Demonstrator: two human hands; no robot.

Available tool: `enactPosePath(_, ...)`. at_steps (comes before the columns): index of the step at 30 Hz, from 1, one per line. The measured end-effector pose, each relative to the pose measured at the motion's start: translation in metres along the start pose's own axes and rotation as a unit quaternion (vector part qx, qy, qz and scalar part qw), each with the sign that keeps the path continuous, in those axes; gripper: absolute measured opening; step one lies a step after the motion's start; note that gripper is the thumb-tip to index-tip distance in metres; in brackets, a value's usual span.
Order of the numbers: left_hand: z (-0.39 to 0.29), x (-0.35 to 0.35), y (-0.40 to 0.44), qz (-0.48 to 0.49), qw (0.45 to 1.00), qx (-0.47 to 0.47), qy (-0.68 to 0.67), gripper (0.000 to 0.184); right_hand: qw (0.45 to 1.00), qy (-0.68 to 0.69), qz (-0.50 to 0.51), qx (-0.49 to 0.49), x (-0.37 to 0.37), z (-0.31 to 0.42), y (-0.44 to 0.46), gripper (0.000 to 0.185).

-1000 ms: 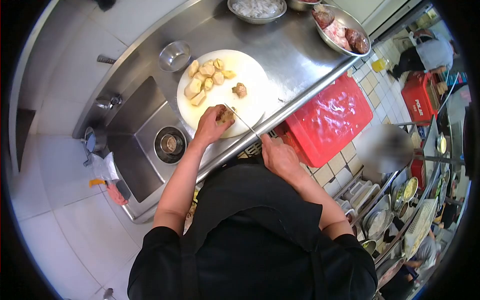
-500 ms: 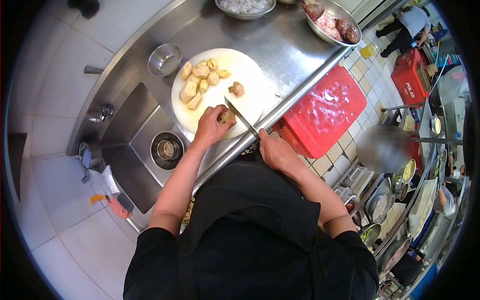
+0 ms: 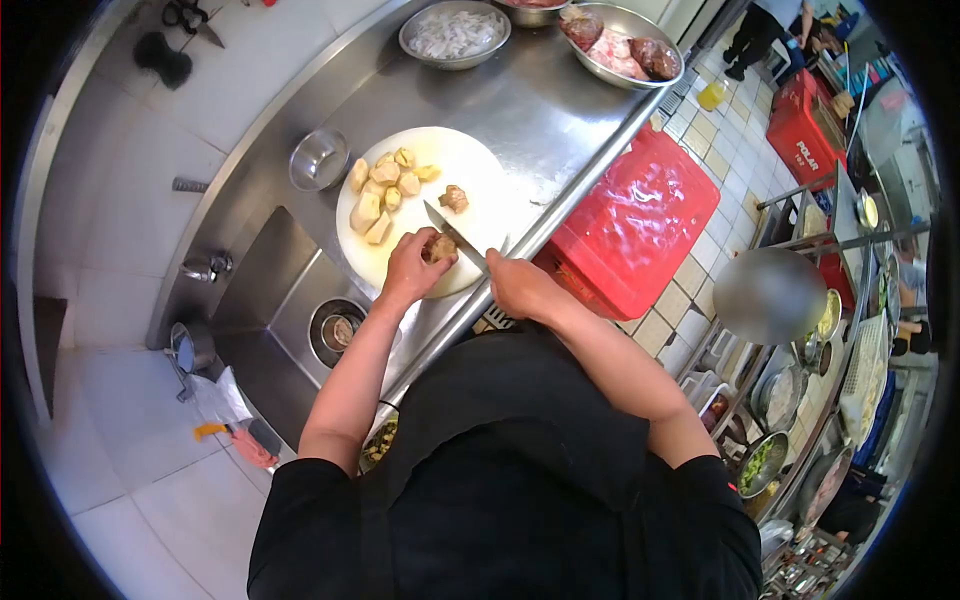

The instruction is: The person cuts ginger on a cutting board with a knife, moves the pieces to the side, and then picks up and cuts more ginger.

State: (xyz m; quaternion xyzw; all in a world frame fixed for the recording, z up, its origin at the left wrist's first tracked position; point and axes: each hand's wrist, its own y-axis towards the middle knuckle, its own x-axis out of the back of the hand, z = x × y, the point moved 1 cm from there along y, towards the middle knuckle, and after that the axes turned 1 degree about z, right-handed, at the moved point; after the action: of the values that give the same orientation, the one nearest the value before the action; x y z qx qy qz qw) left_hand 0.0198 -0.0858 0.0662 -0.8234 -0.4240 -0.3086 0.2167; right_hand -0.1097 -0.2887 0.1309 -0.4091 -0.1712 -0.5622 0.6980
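Note:
On a round white cutting board, my left hand pinches a brown, unpeeled piece of ginger near the board's front edge. My right hand grips the handle of a knife. Its blade points up and left over the board, close against the held ginger. Another rough brown ginger piece lies just beyond the knife tip. Several pale, peeled ginger pieces are heaped on the board's far left part.
A small steel bowl stands left of the board, above the sink. Farther back are a bowl of white strips and a bowl of meat. A red cooler box stands beyond the counter edge. Another person is at upper right.
The view has shifted, so the counter sits slightly lower in the picture. Both hands stay at the board, with the ginger and knife still held close together.

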Motion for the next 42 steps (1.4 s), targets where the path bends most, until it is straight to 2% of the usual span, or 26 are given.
enactPosePath(4, 0.005, 0.0, 0.0, 0.01, 1.0, -0.016, 0.003, 0.059, 1.0, -0.004, -0.008, 0.005, -0.021, -0.001, 0.021, 0.025)
enactPosePath(6, 0.014, -0.001, -0.002, 0.046, 0.996, -0.003, -0.071, 0.055, 1.0, -0.011, -0.005, 0.004, -0.02, -0.005, 0.024, 0.024)
enactPosePath(7, 0.021, 0.001, -0.005, 0.049, 0.997, -0.005, -0.066, 0.055, 1.0, -0.005, -0.008, 0.004, -0.021, -0.007, 0.018, 0.024)
enactPosePath(9, 0.034, 0.002, -0.008, 0.081, 0.983, -0.007, -0.162, 0.053, 0.998, 0.008, -0.059, 0.009, -0.022, -0.015, 0.004, 0.029)
enactPosePath(13, 0.045, 0.001, -0.018, 0.072, 0.975, 0.0, -0.212, 0.054, 0.996, 0.014, -0.081, 0.018, -0.024, -0.016, -0.028, 0.027)
enactPosePath(16, 0.042, 0.003, -0.017, 0.07, 0.975, -0.001, -0.211, 0.054, 0.996, -0.002, -0.091, 0.025, -0.029, -0.016, -0.038, 0.025)
enactPosePath(18, 0.036, 0.005, -0.017, 0.049, 0.989, -0.035, -0.136, 0.054, 0.994, -0.007, -0.103, 0.046, -0.029, -0.012, -0.048, 0.027)
enactPosePath(30, 0.008, 0.019, -0.013, 0.069, 0.996, -0.022, -0.042, 0.057, 0.991, -0.011, -0.108, 0.074, -0.034, 0.002, -0.054, 0.029)
enactPosePath(42, 0.017, 0.018, -0.012, 0.083, 0.994, -0.013, -0.063, 0.058, 0.998, -0.022, -0.05, 0.025, -0.032, 0.02, -0.001, 0.026)
